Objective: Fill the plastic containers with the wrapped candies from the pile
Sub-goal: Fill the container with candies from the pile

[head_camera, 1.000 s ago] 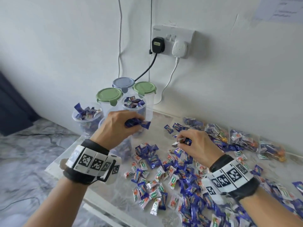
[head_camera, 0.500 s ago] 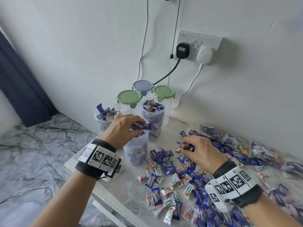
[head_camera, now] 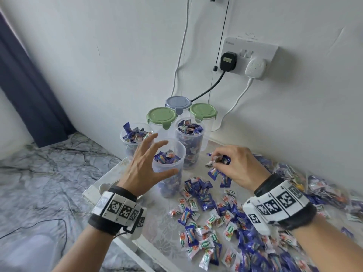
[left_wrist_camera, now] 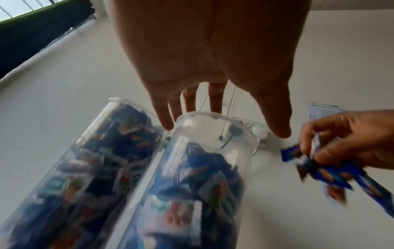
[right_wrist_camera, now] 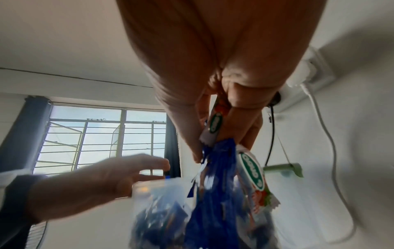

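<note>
A big pile of wrapped candies (head_camera: 225,222) is spread on the worktop (head_camera: 157,232), nearest to the camera and mostly under the right arm. A little farther in, the left hand (head_camera: 145,163) is held open with its fingers spread, right beside the near container (head_camera: 169,165) but not gripping it. The right hand (head_camera: 235,165) is closed on a small bunch of candies (right_wrist_camera: 215,161), pinched between thumb and fingers. The near container stands upright with its mouth facing up, and it is only partly filled. It lies to the left of the right hand and just ahead of it, so the bunch probably has to be carried left and dropped in from above. The left hand is the nearer one to it. Behind it, two open containers (head_camera: 189,140) are seen heaped with candies, and three lidded containers (head_camera: 162,116) are lined up by the wall (head_camera: 117,55).
</note>
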### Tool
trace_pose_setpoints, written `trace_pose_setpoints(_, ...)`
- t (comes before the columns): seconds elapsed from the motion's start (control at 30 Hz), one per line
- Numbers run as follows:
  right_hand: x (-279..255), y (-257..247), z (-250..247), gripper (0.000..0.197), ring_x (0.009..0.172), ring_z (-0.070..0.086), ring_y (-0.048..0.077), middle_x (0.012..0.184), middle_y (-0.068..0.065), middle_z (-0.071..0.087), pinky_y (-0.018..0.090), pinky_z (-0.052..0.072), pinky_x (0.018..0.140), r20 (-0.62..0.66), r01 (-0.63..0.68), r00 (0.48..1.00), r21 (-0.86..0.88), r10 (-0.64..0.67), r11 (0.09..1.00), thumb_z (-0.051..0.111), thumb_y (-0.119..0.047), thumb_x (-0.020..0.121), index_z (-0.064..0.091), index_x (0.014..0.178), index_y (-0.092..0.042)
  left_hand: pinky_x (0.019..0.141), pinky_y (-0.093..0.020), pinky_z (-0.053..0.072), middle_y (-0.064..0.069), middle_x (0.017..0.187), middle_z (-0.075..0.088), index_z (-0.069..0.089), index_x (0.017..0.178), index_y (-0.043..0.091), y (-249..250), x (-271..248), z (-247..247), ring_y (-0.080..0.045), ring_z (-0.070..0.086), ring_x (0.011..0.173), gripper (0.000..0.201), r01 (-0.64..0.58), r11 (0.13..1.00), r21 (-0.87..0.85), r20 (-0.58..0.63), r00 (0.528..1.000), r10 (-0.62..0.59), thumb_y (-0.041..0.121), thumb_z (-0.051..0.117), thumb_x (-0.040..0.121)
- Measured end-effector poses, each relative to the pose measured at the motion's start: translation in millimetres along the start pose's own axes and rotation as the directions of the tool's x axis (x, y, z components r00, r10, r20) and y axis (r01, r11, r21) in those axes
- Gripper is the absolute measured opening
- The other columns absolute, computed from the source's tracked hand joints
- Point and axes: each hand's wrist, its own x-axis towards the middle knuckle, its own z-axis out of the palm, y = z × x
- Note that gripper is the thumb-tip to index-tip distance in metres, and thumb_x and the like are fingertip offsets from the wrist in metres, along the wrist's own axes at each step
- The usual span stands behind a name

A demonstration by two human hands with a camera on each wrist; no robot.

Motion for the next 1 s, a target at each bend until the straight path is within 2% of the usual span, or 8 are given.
trace_pose_setpoints(0.07,14,-11,-8,0.006,0.075,0.059,0.010,0.083,-0.004,0.066,0.005,0.036,0.068,-0.004,0.052,0.999,-0.011,-0.052,0.999,0.074,-0.017,0.083,0.070,0.088,-0.016,0.113,-0.037,0.024,-0.002,0.160,0.022,0.031,0.150,0.030,-2,-6,6,-0.018,0.026,0.144,0.099,0.030,0.998,-0.047,-0.010,0.999,-0.031,0.059,0.080,0.069)
trace_pose_setpoints(0.2,41,-39,-18,0.005,0.069,0.053,-0.002,0.079,-0.009,0.062,0.003,0.037,0.066,-0.028,0.148,0.989,0.028,-0.147,0.989,0.073,-0.015,0.083,0.069,0.087,-0.015,0.115,-0.031,0.023,-0.001,0.160,0.024,0.016,0.156,0.021,-6,-8,17,-0.007,0.023,0.142,0.114,0.106,0.980,-0.168,-0.052,0.992,-0.116,0.045,0.086,0.069)
trace_pose_setpoints(0.33,71,-64,-12,0.005,0.067,0.051,-0.008,0.072,-0.015,0.057,0.001,0.037,0.065,-0.040,0.196,0.980,0.089,-0.193,0.977,0.073,-0.011,0.082,0.070,0.086,-0.014,0.110,-0.049,0.041,-0.001,0.156,0.033,0.012,0.156,0.027,-18,-9,26,-0.016,0.041,0.138,0.119,0.204,0.951,-0.234,0.002,0.978,-0.209,0.068,0.076,0.065)
trace_pose_setpoints(0.43,89,-76,2,0.005,0.068,0.054,0.000,0.075,-0.010,0.061,0.001,0.038,0.066,-0.029,0.200,0.980,0.122,-0.198,0.972,0.072,-0.010,0.082,0.070,0.086,-0.012,0.106,-0.050,0.045,-0.002,0.154,0.038,0.009,0.156,0.031,-25,-10,27,-0.018,0.047,0.135,0.122,0.216,0.942,-0.257,0.020,0.976,-0.219,0.076,0.071,0.062)
trace_pose_setpoints(0.57,103,-81,22,0.005,0.077,0.060,0.010,0.080,-0.005,0.066,0.007,0.041,0.067,0.011,0.173,0.984,0.136,-0.177,0.975,0.070,-0.011,0.083,0.070,0.088,-0.012,0.107,-0.050,0.044,-0.003,0.155,0.037,0.009,0.157,0.028,-23,-10,27,-0.017,0.044,0.137,0.121,0.208,0.937,-0.282,0.016,0.977,-0.212,0.068,0.075,0.063)
trace_pose_setpoints(0.77,106,-72,45,0.007,0.075,0.056,0.007,0.077,-0.008,0.061,-0.002,0.033,0.062,0.168,0.176,0.969,0.062,-0.184,0.983,0.070,-0.012,0.081,0.071,0.088,-0.013,0.104,-0.048,0.047,-0.001,0.153,0.041,0.011,0.156,0.030,-29,-11,29,-0.017,0.047,0.135,0.117,0.212,0.933,-0.290,0.004,0.975,-0.220,0.053,0.084,0.067)
trace_pose_setpoints(0.93,104,-72,45,0.014,0.066,0.048,-0.002,0.071,-0.019,0.051,0.001,0.032,0.060,0.243,0.229,0.943,0.021,-0.227,0.973,0.070,-0.017,0.083,0.073,0.096,-0.018,0.104,-0.048,0.048,-0.001,0.151,0.044,0.012,0.155,0.029,-30,-9,31,-0.016,0.049,0.134,0.118,0.208,0.934,-0.291,0.016,0.977,-0.212,0.067,0.076,0.064)
trace_pose_setpoints(1.0,103,-73,44,0.018,0.074,0.052,0.003,0.079,-0.013,0.057,0.008,0.031,0.062,0.241,0.248,0.939,0.023,-0.246,0.968,0.067,-0.019,0.085,0.072,0.103,-0.019,0.105,-0.048,0.047,0.001,0.153,0.041,0.010,0.156,0.031,-30,-8,30,-0.015,0.045,0.137,0.119,0.202,0.931,-0.305,0.018,0.978,-0.206,0.067,0.076,0.064)
